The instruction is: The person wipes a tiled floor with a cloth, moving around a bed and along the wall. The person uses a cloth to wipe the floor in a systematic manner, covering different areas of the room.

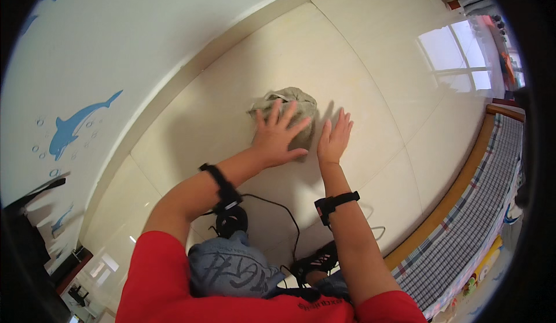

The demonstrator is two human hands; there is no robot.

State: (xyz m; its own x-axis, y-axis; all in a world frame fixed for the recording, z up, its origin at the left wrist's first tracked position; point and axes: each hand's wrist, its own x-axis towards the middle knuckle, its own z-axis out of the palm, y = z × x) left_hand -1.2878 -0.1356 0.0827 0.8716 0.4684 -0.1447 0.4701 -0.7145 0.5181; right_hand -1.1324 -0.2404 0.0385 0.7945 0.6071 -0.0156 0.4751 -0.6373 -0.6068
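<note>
A crumpled grey-green cloth (299, 99) lies bunched on the pale floor tiles in front of me. Over its near left part is my left hand (280, 134), palm down with the fingers spread; whether it presses on the cloth I cannot tell. To the right of the cloth, my right hand (334, 136) is held apart from it, the fingers extended and nothing in them. Black straps with small devices circle both forearms, the left strap (221, 188) and the right strap (336, 205). Part of the cloth is hidden beneath my left hand.
A white wall (143, 23) with blue dolphin pictures runs along the left. At the right stands a wooden-edged bed (451, 197) with a checked cover. A black cable (282, 205) loops over the floor near my shoes (317, 262). Dark furniture (69, 271) stands at lower left.
</note>
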